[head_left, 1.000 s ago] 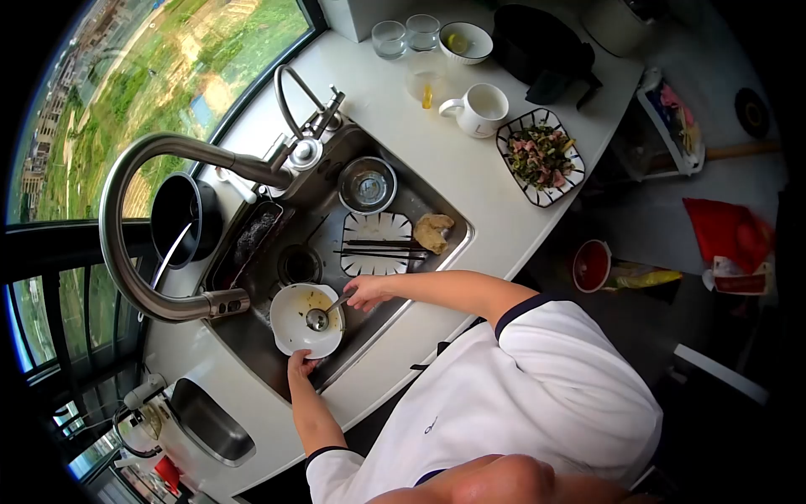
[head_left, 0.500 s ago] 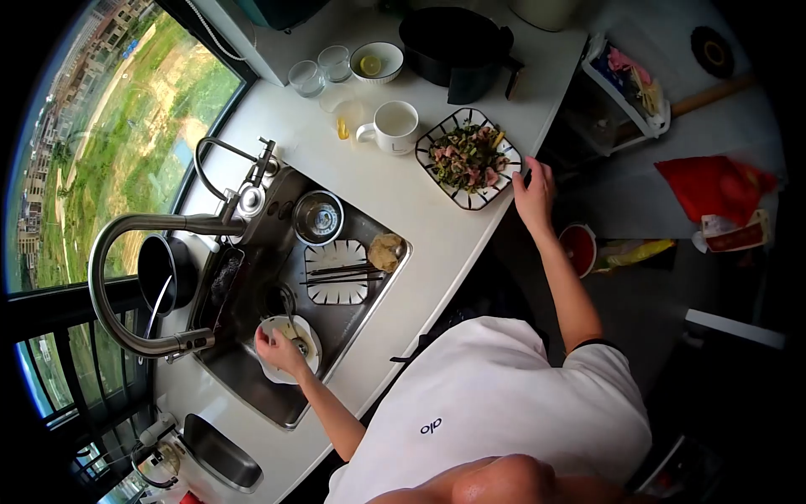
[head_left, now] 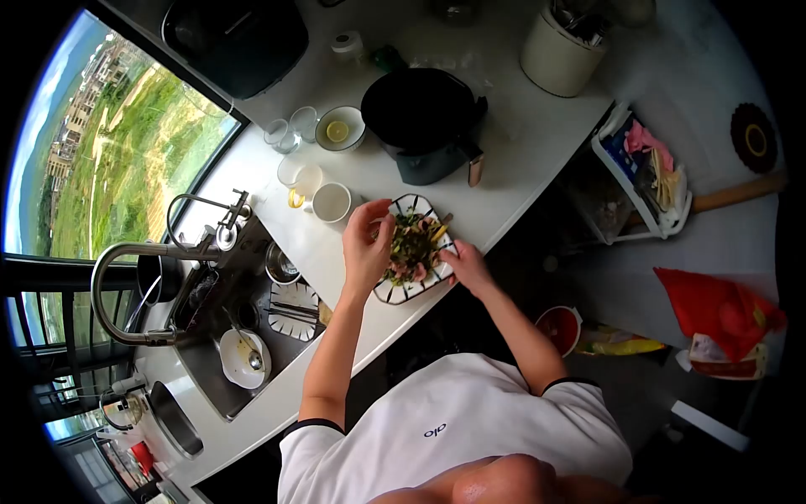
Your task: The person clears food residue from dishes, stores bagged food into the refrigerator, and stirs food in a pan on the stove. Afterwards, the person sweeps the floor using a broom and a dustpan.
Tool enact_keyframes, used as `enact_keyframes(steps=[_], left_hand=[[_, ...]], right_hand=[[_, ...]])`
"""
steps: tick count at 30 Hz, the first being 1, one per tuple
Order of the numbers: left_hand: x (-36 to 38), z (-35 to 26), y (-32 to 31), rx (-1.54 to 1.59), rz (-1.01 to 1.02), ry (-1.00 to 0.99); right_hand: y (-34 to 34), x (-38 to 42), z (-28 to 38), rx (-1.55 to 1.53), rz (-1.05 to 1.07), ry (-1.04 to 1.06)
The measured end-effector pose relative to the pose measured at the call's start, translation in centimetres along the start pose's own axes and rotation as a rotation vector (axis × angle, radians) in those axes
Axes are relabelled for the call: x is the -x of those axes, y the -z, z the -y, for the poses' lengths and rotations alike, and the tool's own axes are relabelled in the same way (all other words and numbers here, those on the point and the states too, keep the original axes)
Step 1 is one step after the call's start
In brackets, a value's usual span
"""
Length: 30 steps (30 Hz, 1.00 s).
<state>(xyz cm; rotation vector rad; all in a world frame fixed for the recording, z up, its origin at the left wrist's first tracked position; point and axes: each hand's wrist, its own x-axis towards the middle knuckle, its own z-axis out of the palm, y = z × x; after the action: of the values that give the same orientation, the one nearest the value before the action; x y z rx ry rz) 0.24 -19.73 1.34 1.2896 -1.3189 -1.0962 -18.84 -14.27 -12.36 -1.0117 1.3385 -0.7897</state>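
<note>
A rectangular white dish with dark stripes on its rim (head_left: 400,291) sits near the counter's front edge. Chopped greens and pinkish meat pieces (head_left: 413,244) fill it. My right hand (head_left: 468,267) grips the dish's right rim, thumb on top and the other fingers partly hidden. Over the dish's left side hovers my left hand (head_left: 367,248), its fingers loosely curved and apart from the thumb, with nothing seen in it. Just beyond that hand stands a white mug (head_left: 332,202).
A black air fryer basket (head_left: 424,118), a bowl with a lemon slice (head_left: 340,128) and several glasses stand farther back. Left, the sink (head_left: 204,370) contains a white bowl with a spoon (head_left: 244,359) and a striped plate (head_left: 294,312) bearing chopsticks. An open drawer (head_left: 645,181) juts out at right.
My left hand has left the bowl in the sink and come over the food dish. My right hand stays at the dish's right rim, now gripping it. The view has shifted.
</note>
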Motion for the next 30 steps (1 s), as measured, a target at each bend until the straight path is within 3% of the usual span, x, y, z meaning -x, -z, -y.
enact_keyframes(steps=[3,8,11,14,17,20,23,26,30], left_hand=[[-5.6,-3.2,-5.1,-0.121,0.014,-0.163],[-16.2,-4.9,-11.8,-0.374,0.046,-0.269],[-21.7,-4.4,-15.9,-0.716,0.16,-0.573],[-27.1,-1.3,-20.1,-0.902,0.582,-0.7],[-28.8,-1.0,-24.5,-1.232,0.924,-0.572],[-30.0,1.8,-28.9,-1.74,1.208,-0.761],[-29.9,1.9,-31.0,-1.799,1.217,-0.851],[-29.7,0.5,-33.7,-1.5,1.127,-1.007],[-29.1,0.6,-40.8,-1.419,1.065,-1.185]], right_hand=[[0.5,0.5,0.5,-0.074,-0.024,0.107],[4.4,2.7,1.4,-0.078,0.053,0.054],[6.9,4.4,1.4,-0.17,0.037,0.001],[9.8,6.2,2.5,-0.184,-0.024,-0.005],[12.2,7.8,2.7,-0.174,-0.127,0.021],[14.2,9.1,2.7,-0.197,-0.237,0.028],[15.5,10.1,2.3,-0.252,-0.312,-0.014],[16.1,10.1,2.1,-0.336,-0.408,-0.001],[17.1,9.2,1.3,-0.322,-0.469,0.02]])
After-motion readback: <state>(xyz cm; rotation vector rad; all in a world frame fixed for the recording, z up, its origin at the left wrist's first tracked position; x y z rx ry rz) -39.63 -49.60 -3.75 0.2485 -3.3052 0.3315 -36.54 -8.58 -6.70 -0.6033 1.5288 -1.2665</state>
